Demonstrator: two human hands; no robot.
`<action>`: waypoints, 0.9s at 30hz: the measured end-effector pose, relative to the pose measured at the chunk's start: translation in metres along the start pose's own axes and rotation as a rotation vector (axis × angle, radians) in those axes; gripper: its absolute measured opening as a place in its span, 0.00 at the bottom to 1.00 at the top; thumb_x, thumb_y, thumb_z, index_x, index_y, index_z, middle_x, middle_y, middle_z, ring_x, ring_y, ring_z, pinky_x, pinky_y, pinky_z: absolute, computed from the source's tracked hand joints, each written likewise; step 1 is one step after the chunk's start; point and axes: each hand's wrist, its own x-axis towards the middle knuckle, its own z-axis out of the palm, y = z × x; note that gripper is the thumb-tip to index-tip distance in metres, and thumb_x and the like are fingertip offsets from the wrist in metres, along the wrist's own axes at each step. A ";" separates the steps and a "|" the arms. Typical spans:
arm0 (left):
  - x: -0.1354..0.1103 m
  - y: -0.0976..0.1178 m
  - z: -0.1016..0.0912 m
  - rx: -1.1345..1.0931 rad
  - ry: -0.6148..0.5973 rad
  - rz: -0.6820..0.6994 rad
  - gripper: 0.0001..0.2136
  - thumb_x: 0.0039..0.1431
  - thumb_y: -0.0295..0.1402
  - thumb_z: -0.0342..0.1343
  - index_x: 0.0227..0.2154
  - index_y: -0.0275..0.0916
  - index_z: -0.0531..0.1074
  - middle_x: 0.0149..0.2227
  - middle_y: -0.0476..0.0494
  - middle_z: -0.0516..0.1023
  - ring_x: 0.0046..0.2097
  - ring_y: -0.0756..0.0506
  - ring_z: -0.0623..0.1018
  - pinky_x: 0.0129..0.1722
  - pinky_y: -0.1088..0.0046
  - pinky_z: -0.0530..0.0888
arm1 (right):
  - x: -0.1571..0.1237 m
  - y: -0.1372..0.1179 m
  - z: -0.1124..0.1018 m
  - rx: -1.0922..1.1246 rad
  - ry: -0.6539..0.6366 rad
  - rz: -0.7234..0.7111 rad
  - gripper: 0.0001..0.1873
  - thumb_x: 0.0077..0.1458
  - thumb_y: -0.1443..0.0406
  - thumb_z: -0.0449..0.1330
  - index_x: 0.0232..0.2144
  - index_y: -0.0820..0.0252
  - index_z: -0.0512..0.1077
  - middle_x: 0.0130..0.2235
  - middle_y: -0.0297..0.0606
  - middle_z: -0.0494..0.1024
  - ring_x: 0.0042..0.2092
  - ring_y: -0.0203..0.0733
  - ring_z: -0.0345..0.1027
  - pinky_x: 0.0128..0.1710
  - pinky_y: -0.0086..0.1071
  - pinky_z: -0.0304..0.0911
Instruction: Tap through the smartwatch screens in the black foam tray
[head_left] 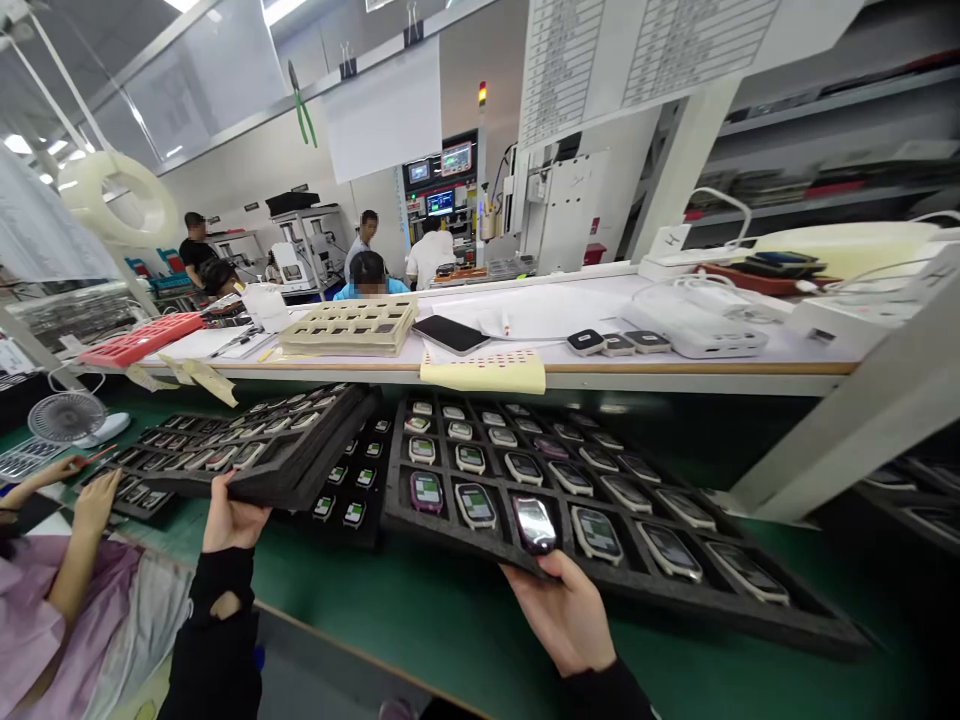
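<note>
Smartwatch tray point(705, 608), black foam and divided into compartments, is held over the green desk point(420, 620) by its near edge, toward the right. Smartwatches point(598, 533) are laid in it one to a compartment, faces up, presumably so that the cases are kept from rubbing and the screens can be seen at a glance. By the right hand point(566, 610) the near rim is grasped: the thumb is pressed on the edge just below a dark purple watch point(535, 526), while the fingers are tucked underneath. This grip is closed only as far as the foam's thickness allows, and no watch seems to be pinched.

Toward the left, a tray stack point(315, 470) is held at its near corner by the left hand point(234, 518), with the thumb at the edge and the palm below; the grip is closed around the foam. It is likely held from beneath so that the load is kept from tipping. Whether the far ends of either are borne by anything cannot be told. Between them, a lower tray point(358, 532) of smaller-looking watches is partly covered by the stack.
</note>
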 end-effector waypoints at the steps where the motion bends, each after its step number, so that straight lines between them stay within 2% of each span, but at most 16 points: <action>1: 0.000 0.001 -0.001 0.002 0.000 0.005 0.14 0.62 0.31 0.45 0.43 0.39 0.75 0.36 0.43 0.81 0.36 0.44 0.79 0.41 0.65 0.78 | 0.000 -0.001 0.001 -0.006 -0.005 -0.001 0.14 0.21 0.72 0.68 0.16 0.60 0.69 0.25 0.30 0.72 0.31 0.37 0.65 0.34 0.33 0.75; 7: 0.000 0.011 -0.009 -0.008 0.000 0.033 0.14 0.62 0.32 0.45 0.42 0.40 0.75 0.36 0.44 0.81 0.36 0.44 0.79 0.45 0.62 0.77 | 0.009 0.004 0.009 -0.061 -0.076 -0.013 0.12 0.26 0.70 0.68 0.20 0.61 0.73 0.28 0.33 0.75 0.34 0.41 0.67 0.35 0.35 0.74; 11: 0.000 0.015 -0.013 -0.015 -0.001 0.027 0.13 0.61 0.32 0.46 0.40 0.39 0.76 0.36 0.43 0.81 0.36 0.44 0.80 0.45 0.63 0.77 | 0.019 0.021 0.003 -0.116 -0.110 -0.008 0.10 0.28 0.70 0.68 0.20 0.62 0.73 0.30 0.36 0.76 0.36 0.45 0.69 0.37 0.37 0.73; 17: 0.002 0.016 -0.012 -0.020 -0.005 0.025 0.13 0.60 0.32 0.46 0.40 0.39 0.76 0.39 0.43 0.81 0.37 0.44 0.80 0.43 0.65 0.78 | 0.024 0.049 -0.001 -0.155 -0.132 0.004 0.10 0.30 0.69 0.68 0.20 0.61 0.71 0.28 0.33 0.75 0.34 0.43 0.68 0.38 0.39 0.72; 22: 0.004 0.021 -0.010 -0.024 -0.021 0.017 0.12 0.59 0.33 0.47 0.39 0.38 0.75 0.38 0.42 0.81 0.38 0.43 0.79 0.45 0.63 0.77 | 0.022 0.079 0.020 -0.143 -0.195 0.051 0.10 0.30 0.70 0.67 0.22 0.61 0.73 0.28 0.32 0.75 0.36 0.45 0.68 0.38 0.38 0.71; 27: 0.006 0.027 -0.008 -0.040 -0.048 0.035 0.14 0.60 0.33 0.47 0.42 0.38 0.75 0.39 0.42 0.81 0.38 0.43 0.79 0.47 0.60 0.77 | 0.019 0.122 0.048 -0.120 -0.285 0.134 0.12 0.31 0.71 0.66 0.26 0.61 0.73 0.31 0.33 0.76 0.39 0.47 0.68 0.41 0.41 0.70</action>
